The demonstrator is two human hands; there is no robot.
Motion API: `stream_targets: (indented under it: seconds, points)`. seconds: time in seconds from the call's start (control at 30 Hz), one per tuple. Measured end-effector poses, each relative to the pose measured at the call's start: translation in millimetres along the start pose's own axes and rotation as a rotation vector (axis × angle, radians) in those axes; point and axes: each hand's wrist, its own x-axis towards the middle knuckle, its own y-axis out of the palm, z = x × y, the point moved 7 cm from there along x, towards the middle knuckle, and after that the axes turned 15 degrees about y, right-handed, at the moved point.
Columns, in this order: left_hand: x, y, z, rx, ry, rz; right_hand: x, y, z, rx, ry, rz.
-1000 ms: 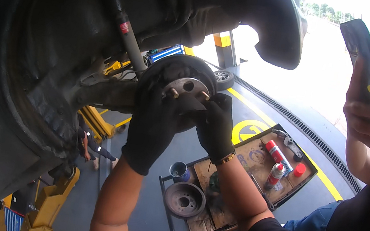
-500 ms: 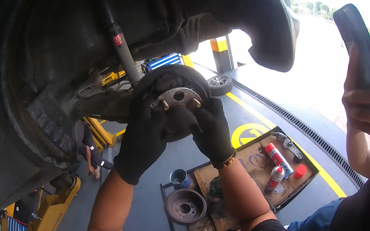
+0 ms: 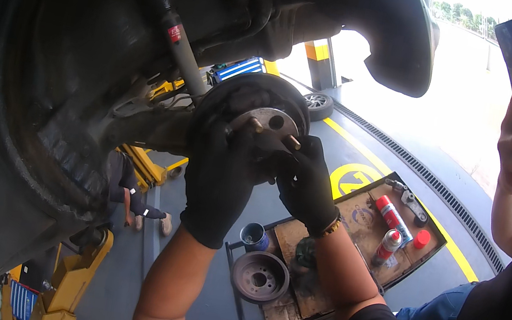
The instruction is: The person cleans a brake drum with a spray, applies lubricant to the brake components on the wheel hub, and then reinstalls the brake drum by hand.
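Our left hand (image 3: pixel 224 172) and right hand (image 3: pixel 307 185) curl at the lower hub (image 3: pixel 266 115) — gripping or not, we cannot tell. Below them, the drum (image 3: pixel 242 278) lies already off; the hub's still uncovered.

Grey floor (image 3: pixel 115 285), yellow line (image 3: pixel 458 254) beside slotted drain (image 3: pixel 432 183); yellow-and-dark pillar (image 3: pixel 321 66); bright daylight outside.

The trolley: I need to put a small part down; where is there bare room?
Bare board lies between the right forearm and the spray cans, and a smaller patch between the blue cup and the dark green bundle. It is crowded at the right, with cans, red cap and metal tool, and at the left, with the drum beside the cup.
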Motion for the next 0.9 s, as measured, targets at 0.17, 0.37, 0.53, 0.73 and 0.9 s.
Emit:
stream_targets:
  seconds: [0.17, 0.37, 0.53, 0.73, 0.9]
  points:
    - [-10, -3, 7, -0.038, 0.047, -0.002, 2, 1, -2, -0.144, 0.021, -0.084]
    - [-2, -14, 0, -0.028, 0.097, -0.099, 4, -1, 6, -0.097, -0.044, 0.03]
    - [-12, -6, 2, -0.121, 0.086, -0.043, 15, -4, -3, -0.126, -0.074, -0.009]
    - [-12, -8, -9, 0.004, 0.003, -0.172, -4, 0, -11, -0.082, -0.111, 0.067]
    - [-61, 3, -6, 0.078, -0.197, -0.375, -26, -25, -22, -0.172, -0.049, 0.088]
